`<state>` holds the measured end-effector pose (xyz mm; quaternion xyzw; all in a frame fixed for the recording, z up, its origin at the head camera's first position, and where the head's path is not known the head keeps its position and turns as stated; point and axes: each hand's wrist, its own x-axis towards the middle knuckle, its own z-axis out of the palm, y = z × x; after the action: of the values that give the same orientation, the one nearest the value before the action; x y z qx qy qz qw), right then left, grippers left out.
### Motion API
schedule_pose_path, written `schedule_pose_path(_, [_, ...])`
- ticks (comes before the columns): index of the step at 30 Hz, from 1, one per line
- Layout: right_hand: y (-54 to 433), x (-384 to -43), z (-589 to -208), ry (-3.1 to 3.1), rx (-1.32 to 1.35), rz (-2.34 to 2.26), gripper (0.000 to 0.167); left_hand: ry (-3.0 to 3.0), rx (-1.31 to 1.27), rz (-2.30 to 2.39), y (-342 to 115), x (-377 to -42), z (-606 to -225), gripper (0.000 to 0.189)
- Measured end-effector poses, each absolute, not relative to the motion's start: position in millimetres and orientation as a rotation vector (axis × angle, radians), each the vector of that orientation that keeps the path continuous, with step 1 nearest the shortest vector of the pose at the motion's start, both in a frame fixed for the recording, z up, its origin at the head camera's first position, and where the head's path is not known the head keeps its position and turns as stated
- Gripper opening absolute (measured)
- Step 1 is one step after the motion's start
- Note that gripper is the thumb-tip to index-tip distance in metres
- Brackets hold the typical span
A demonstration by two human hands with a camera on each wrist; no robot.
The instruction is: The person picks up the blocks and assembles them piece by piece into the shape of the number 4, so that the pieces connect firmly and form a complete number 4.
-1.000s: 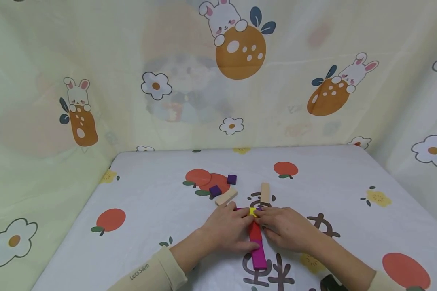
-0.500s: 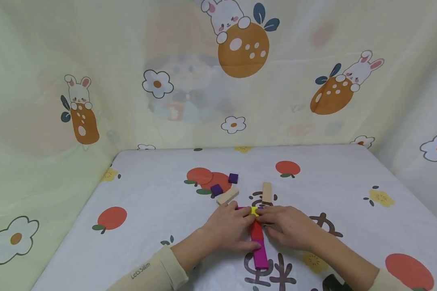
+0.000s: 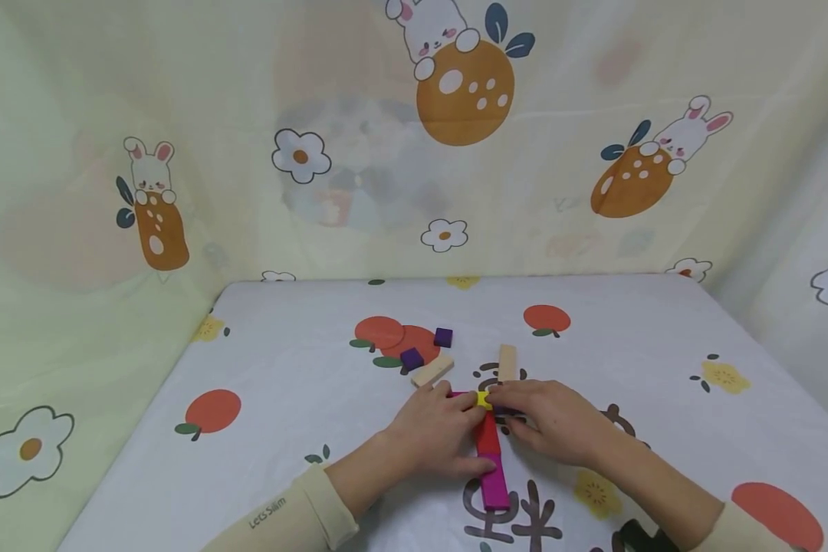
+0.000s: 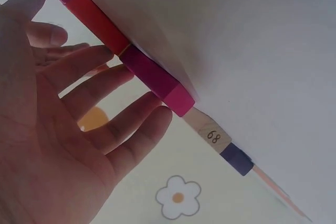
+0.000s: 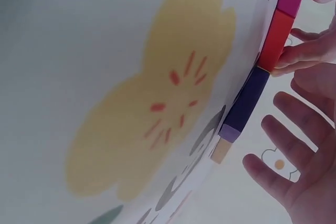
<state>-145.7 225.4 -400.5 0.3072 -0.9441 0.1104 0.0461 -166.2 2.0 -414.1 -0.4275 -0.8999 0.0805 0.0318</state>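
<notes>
Coloured blocks lie joined in a T on the table. A yellow block [image 3: 484, 400] sits at the junction, a red block [image 3: 487, 435] runs toward me from it, and a magenta block [image 3: 494, 487] ends the stem. Another magenta block [image 4: 157, 80] forms the left arm, a dark purple block [image 5: 248, 98] the right. My left hand [image 3: 431, 433] rests along the left side, fingertips touching the left magenta block and thumb at the stem's magenta block. My right hand [image 3: 559, 422] extends its fingers over the purple block toward the yellow one; exact contact is partly hidden.
Beyond the T lie two plain wooden blocks, one slanted [image 3: 432, 371] and one pointing away [image 3: 507, 362]. Two small purple cubes [image 3: 411, 359] are farther back left. A printed white cloth [image 3: 283, 399] covers the table. Patterned curtains [image 3: 352, 253] surround it.
My right hand has shifted slightly right and away from me, its fingers lifting off a little so more of the purple block shows. The left hand and blocks look unmoved.
</notes>
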Motion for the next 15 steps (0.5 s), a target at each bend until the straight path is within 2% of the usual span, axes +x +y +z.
schedule_pose_path(15, [226.5, -154.1, -401.3, -2.86, 0.829, 0.314, 0.055, -2.762, -1.341, 0.218, 2.2, -167.0, -413.0, 0.074])
